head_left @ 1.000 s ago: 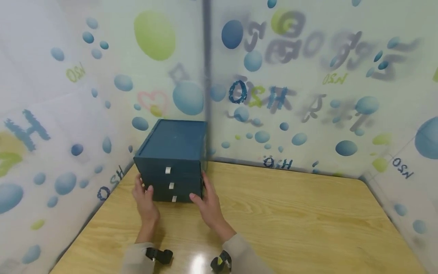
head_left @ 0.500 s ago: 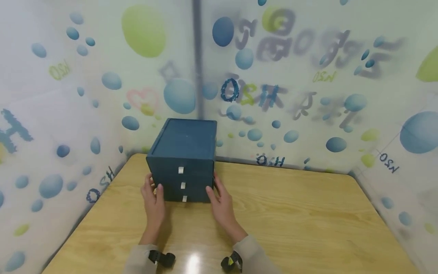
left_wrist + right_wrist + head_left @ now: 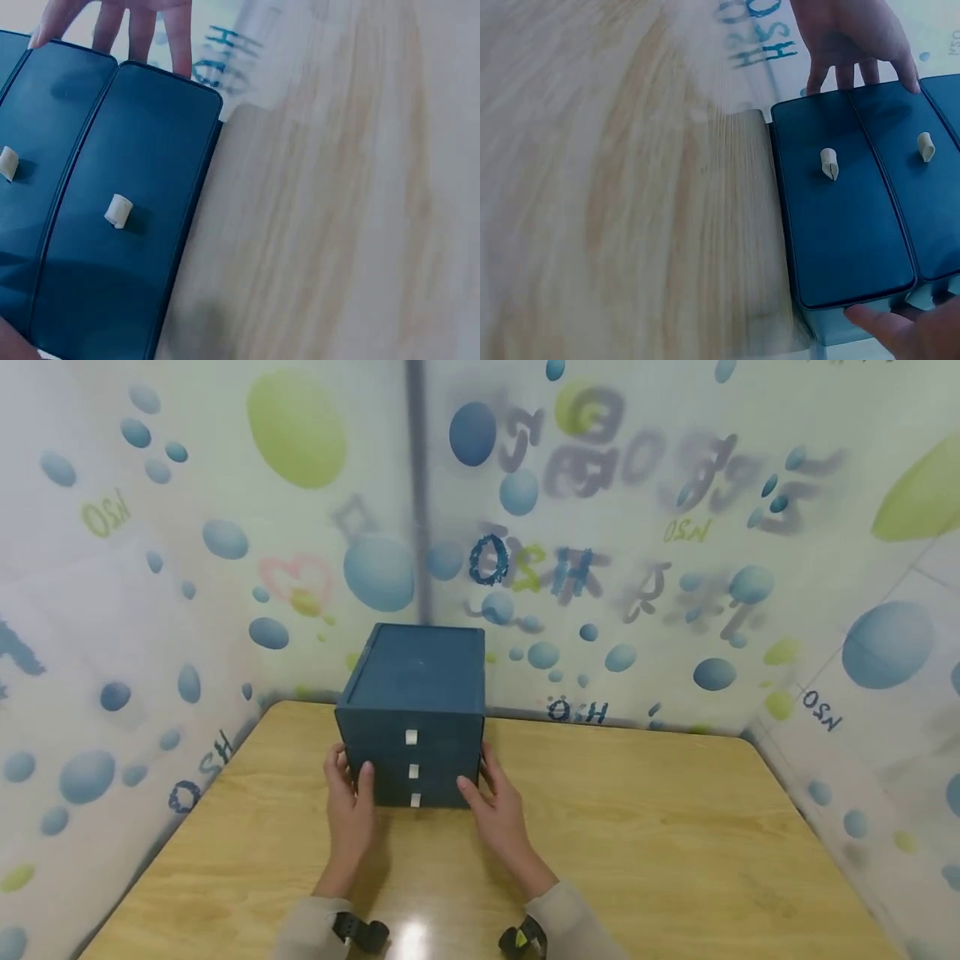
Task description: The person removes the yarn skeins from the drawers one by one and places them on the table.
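A dark blue three-drawer cabinet stands at the back left of the wooden table, its drawer fronts facing me. Each drawer front bears a small white pull tab. My left hand grips the cabinet's left side low down, thumb on the front edge and fingers along the side. Opposite it, my right hand holds the right side in the same way. In the left wrist view, my right hand shows beyond the drawer fronts. My left hand appears beyond them in the right wrist view.
The wooden table stretches away to the right. White walls printed with blue and green blobs and letters rise close behind it and at both sides. A dark wrist camera is strapped on each wrist.
Both hands have moved the cabinet right, away from the table's back left corner, and turned it slightly to face me more squarely. The head view has also swung right.
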`<action>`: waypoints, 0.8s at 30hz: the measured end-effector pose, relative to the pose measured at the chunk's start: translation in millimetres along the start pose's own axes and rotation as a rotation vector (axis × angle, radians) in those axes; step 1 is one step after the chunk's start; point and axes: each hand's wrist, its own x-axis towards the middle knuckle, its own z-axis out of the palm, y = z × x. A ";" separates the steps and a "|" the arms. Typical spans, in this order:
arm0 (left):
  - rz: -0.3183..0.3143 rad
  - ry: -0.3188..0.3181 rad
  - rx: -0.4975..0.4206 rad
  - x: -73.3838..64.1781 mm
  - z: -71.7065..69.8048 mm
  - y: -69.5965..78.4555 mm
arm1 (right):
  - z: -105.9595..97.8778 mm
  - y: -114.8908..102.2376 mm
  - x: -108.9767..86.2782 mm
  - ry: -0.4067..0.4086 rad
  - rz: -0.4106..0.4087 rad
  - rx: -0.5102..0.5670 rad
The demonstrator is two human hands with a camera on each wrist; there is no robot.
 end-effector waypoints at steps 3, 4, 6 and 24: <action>0.022 -0.015 0.029 -2.6 5.9 -1.9 | -5.9 2.2 -5.1 0.037 0.024 -0.045; 0.029 -0.026 0.033 -3.6 6.8 -2.5 | -8.0 3.2 -6.7 0.048 0.028 -0.062; 0.032 -0.043 0.046 -4.4 7.2 -4.7 | -12.1 5.1 -8.1 0.051 0.036 -0.088; 0.047 -0.141 -0.047 -1.3 31.9 -0.3 | -52.3 16.4 12.1 0.140 0.026 -0.052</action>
